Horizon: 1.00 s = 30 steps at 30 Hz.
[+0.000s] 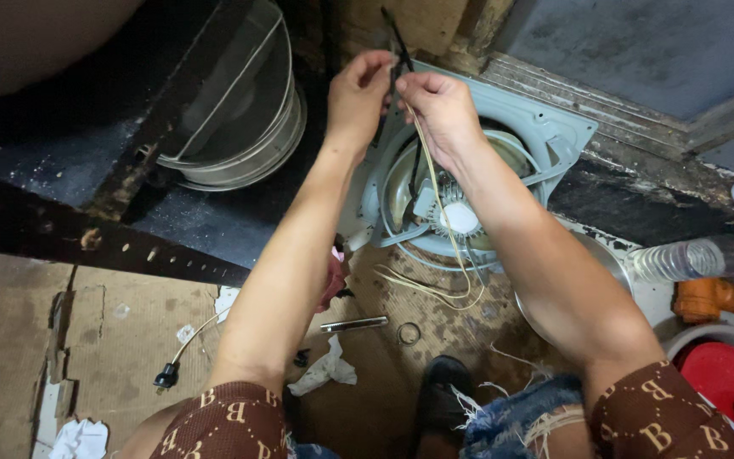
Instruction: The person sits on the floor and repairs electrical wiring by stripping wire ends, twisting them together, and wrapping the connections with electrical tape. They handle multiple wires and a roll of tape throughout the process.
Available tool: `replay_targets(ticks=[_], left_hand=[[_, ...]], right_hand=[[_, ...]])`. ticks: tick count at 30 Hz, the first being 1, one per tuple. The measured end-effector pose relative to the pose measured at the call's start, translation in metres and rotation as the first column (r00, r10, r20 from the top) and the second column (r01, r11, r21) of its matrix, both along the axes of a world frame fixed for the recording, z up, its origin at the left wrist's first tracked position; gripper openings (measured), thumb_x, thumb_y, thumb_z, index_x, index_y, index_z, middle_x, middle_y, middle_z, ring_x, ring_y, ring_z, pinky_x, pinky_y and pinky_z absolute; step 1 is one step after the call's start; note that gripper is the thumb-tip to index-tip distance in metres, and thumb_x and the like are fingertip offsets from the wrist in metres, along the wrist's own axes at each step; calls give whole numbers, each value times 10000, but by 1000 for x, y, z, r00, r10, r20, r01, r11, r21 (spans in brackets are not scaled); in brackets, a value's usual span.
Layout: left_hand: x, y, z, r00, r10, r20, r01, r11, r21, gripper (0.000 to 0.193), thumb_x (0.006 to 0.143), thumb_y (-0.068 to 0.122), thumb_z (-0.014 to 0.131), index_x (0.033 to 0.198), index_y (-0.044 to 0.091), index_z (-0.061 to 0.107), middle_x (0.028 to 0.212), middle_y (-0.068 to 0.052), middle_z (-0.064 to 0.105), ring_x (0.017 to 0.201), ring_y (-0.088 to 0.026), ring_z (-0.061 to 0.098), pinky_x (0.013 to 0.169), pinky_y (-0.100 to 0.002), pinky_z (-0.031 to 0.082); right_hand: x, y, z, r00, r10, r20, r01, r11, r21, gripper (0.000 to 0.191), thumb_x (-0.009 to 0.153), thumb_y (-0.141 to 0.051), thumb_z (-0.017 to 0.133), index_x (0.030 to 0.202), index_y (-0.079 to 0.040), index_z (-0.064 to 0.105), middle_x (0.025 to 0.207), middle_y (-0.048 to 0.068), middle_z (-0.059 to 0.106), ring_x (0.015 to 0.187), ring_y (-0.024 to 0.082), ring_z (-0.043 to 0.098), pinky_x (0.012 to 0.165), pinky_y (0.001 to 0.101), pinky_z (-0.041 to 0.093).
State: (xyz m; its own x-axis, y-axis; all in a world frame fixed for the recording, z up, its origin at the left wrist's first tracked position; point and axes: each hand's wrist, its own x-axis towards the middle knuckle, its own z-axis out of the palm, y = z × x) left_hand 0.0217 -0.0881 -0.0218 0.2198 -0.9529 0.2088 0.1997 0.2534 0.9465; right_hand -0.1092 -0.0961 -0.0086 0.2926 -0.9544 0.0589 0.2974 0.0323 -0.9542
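The fingers [381, 70] of the left hand [357, 93] are pinched together on a thin black tool [398, 42], which projects upward past the fingertips. The fingers [414, 85] of the right hand [442, 109] are closed on the same spot, just beside the left fingertips, where the upper end of a cream twin wire [442, 217] is gripped. Whether the tool is clamped on the wire cannot be told.

From the fingers the wire is run downward across the right wrist and is looped on the cardboard floor covering [121, 340]. Directly below both hands a pale blue exhaust fan [554, 136] is laid flat, its motor [456, 217] exposed. Nearer the knees a metal tool [354, 324], a small ring [409, 332] and crumpled paper [324, 370] are seen. A black plug [166, 375] is located to the left.
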Motion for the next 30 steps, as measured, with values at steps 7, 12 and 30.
replay_targets(ticks=[7, 12, 30], left_hand=[[8, -1, 1, 847, -281, -451, 384, 910, 155, 190, 947, 310, 747, 930, 124, 711, 777, 57, 593, 672, -71, 500, 563, -245, 381], [8, -7, 0, 778, -280, -562, 439, 882, 169, 243, 915, 370, 774, 929, 145, 685, 771, 43, 591, 668, -94, 507, 569, -261, 398], [3, -16, 3, 992, -68, 106, 75, 995, -59, 225, 921, 258, 783, 976, 43, 751, 755, 10, 704, 653, -60, 598, 562, -242, 473]], right_hand=[[4, 2, -1, 982, -79, -170, 67, 995, -79, 100, 958, -57, 760, 983, 38, 743, 808, 53, 688, 661, 113, 580, 587, 253, 458], [6, 2, 1, 1000, -16, 1, 16, 996, 87, 133, 900, -54, 758, 1024, -11, 737, 833, 29, 716, 685, 102, 630, 564, 240, 475], [10, -2, -19, 938, -317, -138, 236, 880, -413, 131, 949, -30, 710, 1070, 9, 743, 951, 7, 747, 830, 43, 635, 763, 214, 532]])
